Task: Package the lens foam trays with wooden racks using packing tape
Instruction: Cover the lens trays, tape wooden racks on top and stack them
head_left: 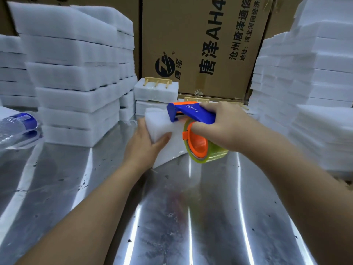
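A white foam tray bundle (162,129) stands on the shiny metal table (172,217) at the centre. My left hand (145,144) grips its near left corner, thumb along the front face. My right hand (223,127) holds a blue and orange tape dispenser (193,114) carrying a roll of clear yellowish tape (208,152); the dispenser's blue head lies against the bundle's top right edge. Behind it, a taped foam tray with a wooden rack (156,83) on top sits on another tray.
Tall stacks of white foam trays (76,73) fill the left, and more (315,83) rise on the right. Brown cardboard boxes (206,44) form the back wall. A clear plastic water bottle (17,125) lies at the far left.
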